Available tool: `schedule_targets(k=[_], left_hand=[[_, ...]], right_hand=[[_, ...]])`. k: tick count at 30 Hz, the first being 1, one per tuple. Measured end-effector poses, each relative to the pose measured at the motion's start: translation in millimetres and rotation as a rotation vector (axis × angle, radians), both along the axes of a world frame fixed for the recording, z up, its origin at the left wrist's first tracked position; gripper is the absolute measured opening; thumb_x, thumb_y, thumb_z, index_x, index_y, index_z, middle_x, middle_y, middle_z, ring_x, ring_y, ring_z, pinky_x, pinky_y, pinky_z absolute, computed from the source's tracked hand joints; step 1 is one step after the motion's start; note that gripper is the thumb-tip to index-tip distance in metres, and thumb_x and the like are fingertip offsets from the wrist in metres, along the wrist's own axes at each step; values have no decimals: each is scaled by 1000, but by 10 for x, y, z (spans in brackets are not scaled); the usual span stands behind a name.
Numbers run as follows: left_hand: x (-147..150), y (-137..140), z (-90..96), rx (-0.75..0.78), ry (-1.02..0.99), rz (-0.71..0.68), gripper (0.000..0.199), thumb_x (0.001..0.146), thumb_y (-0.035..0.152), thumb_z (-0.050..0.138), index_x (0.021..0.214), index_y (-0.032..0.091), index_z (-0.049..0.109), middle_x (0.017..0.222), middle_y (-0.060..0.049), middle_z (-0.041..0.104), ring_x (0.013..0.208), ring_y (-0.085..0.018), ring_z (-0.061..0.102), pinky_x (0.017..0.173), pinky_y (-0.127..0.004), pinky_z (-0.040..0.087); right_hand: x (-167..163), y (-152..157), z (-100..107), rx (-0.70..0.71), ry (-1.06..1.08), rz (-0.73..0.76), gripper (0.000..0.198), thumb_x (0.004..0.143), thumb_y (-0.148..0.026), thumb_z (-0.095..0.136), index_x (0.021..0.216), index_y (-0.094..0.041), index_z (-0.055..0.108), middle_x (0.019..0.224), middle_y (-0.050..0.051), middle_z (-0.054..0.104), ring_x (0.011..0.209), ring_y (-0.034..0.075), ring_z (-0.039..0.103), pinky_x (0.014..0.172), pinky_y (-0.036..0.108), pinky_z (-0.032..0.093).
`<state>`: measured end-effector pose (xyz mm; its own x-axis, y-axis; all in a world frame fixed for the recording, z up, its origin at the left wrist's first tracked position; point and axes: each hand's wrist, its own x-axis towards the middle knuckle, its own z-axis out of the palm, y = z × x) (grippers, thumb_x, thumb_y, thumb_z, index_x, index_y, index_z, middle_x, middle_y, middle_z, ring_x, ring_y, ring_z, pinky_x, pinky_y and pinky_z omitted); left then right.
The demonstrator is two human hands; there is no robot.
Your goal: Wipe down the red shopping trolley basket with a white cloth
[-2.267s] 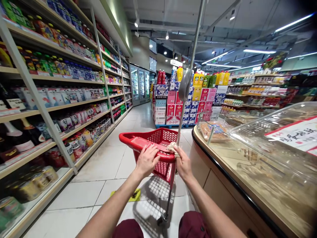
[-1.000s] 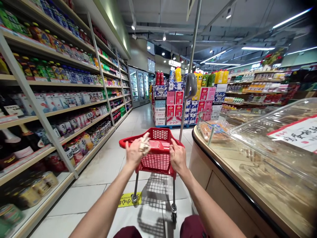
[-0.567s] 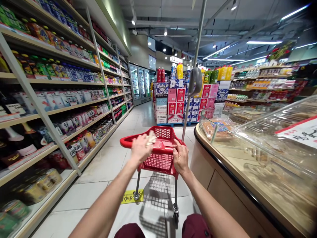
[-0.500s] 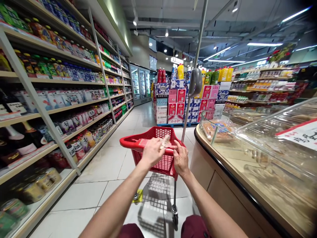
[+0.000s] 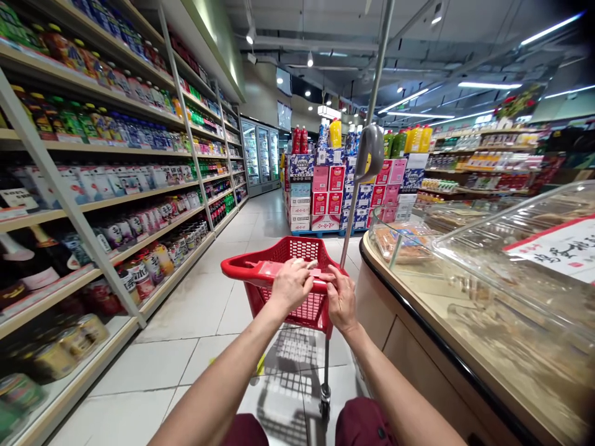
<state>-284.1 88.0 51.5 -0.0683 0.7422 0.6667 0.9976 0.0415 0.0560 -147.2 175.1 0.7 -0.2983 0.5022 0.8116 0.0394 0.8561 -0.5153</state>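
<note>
A red plastic shopping cart point(image 5: 260, 265) with a mesh basket stands in front of me. My left hand point(image 5: 292, 286) lies over the middle of its handle, fingers curled down. A small pale, crumpled thing point(image 5: 299, 262) shows at the far side of those fingers; its kind cannot be made out. At the handle's right end, my right hand point(image 5: 343, 297) has its thumb and fingers bent around the bar. The basket's inside is mostly hidden by the hands and handle. Just beyond my right hand, a metal pole point(image 5: 352, 214) with a grey looped fitting point(image 5: 370, 153) rises.
Drink shelves point(image 5: 134, 145) line the left side. A curved counter point(image 5: 395, 310) with clear covers point(image 5: 493, 272) runs close along the right. Ahead stands a stack of drink cartons point(image 5: 320, 195), with glass-door fridges point(image 5: 263, 155) farther back. Tiled floor point(image 5: 211, 297) extends between them.
My left hand has lowered and settled on the handle, and the pale thing shows less. My right hand stays on the bar. The stack and counter have shifted slightly left in view.
</note>
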Motion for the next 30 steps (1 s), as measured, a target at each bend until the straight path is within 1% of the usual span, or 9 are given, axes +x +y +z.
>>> schedule_targets(k=[2,7,9,13,15,19,24,26,30], left_hand=[[-49,-43,19,-19,14,10,24,82,26,42,90,23,64,105,-2,64,105,-16,52,98,-34,39],[-343,-220,57,51,-95,324,31,84,26,35,93,19,64,94,-8,67,98,-20,56,90,-39,44],[-185,-139,5,43,-64,260,31,84,27,35,101,20,60,101,-5,65,103,-17,54,94,-36,42],[115,32,-69,-40,110,-76,34,84,25,38,115,17,51,111,-7,60,110,-17,49,99,-35,38],[28,-7,-35,-58,116,-74,31,82,23,40,109,18,55,106,-6,62,108,-17,51,97,-35,40],[-164,-96,37,-18,64,74,26,80,20,41,99,19,59,99,-7,64,102,-19,54,95,-38,42],[-45,-47,-30,-55,141,-124,26,83,22,40,101,19,58,102,-5,63,108,-16,50,98,-34,39],[-165,-115,-39,-44,121,-73,27,82,22,41,104,20,58,105,-5,63,108,-16,50,98,-35,40],[-345,-211,-54,72,-4,201,26,82,21,40,96,20,62,97,-6,66,102,-18,54,94,-38,43]], right_hand=[[24,15,-1,3,-3,7,39,85,-27,32,122,-18,42,93,3,67,96,20,53,90,40,31],[33,-9,24,12,-39,18,40,85,-27,32,122,-19,42,95,3,66,95,20,53,91,41,31],[15,-24,27,16,-42,13,40,84,-28,32,122,-19,43,96,3,65,95,20,53,91,42,31],[14,-1,9,9,-20,34,40,85,-29,31,122,-19,43,98,4,65,98,21,53,91,41,32],[25,16,2,4,-25,53,40,86,-28,31,123,-18,42,97,4,65,100,20,52,91,41,32],[8,5,3,2,-49,51,40,86,-28,30,125,-18,39,96,3,66,100,20,52,91,42,31],[-14,-6,3,22,-35,42,39,86,-27,31,123,-19,40,99,3,65,100,20,52,92,42,31],[-8,-3,1,34,-39,60,39,86,-26,32,123,-19,40,99,3,65,100,20,51,92,41,31],[-29,-19,-7,39,-48,39,39,86,-27,34,124,-20,40,97,2,66,97,20,51,93,43,30]])
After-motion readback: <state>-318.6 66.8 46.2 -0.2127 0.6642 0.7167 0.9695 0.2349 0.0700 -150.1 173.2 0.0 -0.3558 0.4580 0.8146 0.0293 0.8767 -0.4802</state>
